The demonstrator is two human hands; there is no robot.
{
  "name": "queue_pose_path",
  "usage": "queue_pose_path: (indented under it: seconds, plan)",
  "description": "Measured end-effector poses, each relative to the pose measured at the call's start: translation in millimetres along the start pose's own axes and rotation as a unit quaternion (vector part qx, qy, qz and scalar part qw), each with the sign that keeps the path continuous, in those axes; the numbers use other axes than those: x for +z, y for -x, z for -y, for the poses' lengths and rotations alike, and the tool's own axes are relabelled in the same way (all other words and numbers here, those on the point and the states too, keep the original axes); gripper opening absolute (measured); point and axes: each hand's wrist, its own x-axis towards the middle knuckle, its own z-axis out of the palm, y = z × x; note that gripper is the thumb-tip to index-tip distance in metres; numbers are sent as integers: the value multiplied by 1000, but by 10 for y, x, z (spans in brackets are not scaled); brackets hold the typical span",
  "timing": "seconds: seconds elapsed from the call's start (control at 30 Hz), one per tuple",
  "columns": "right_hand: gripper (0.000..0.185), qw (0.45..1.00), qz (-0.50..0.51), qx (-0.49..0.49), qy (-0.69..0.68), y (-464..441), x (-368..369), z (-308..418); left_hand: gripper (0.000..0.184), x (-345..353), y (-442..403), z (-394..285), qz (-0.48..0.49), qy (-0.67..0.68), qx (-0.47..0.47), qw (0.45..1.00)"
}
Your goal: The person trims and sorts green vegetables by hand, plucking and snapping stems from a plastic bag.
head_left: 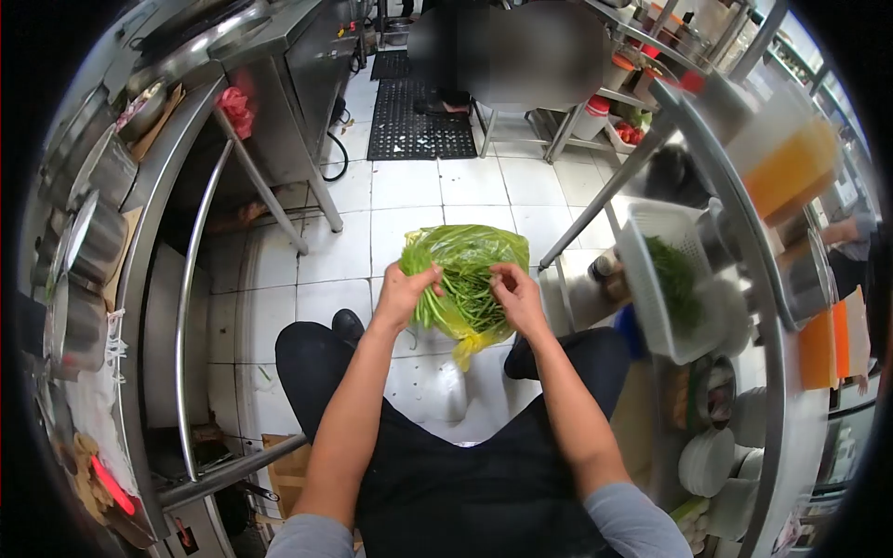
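Note:
Between my knees a thin yellow-green plastic bag [476,244] lies open around a bundle of slender green stems [470,293]. Its twisted yellow end points toward me. My left hand [407,293] is closed on the left part of the bundle, thumb across the stems, whose pale ends stick out below it. At the right edge of the bundle, the fingers of my right hand [514,293] are drawn together in a pinch. What lies between those fingertips is too small to make out.
To the right, a metal shelf [712,186] holds a white plastic basket [642,251] of leafy greens and stacked white bowls [705,462]. On the left counter [153,232] stand several metal pots. A black mat [419,121] lies on the white tiles ahead, near another person's foot.

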Motion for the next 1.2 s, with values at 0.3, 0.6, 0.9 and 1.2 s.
queue_pose_path:
  seconds: [0.3, 0.6, 0.9, 1.2]
  plan:
    - [11, 995, 61, 54, -62, 140, 28, 307, 20, 170, 23, 329, 92, -238, -19, 967]
    - [14, 992, 47, -37, 108, 104, 186, 146, 27, 109, 3, 273, 30, -474, 184, 861]
    - [14, 996, 33, 40, -70, 171, 341, 264, 19, 338, 155, 152, 83, -477, 141, 864]
    - [19, 988, 58, -111, 94, 223, 389, 201, 13, 185, 155, 145, 117, -439, 20, 891]
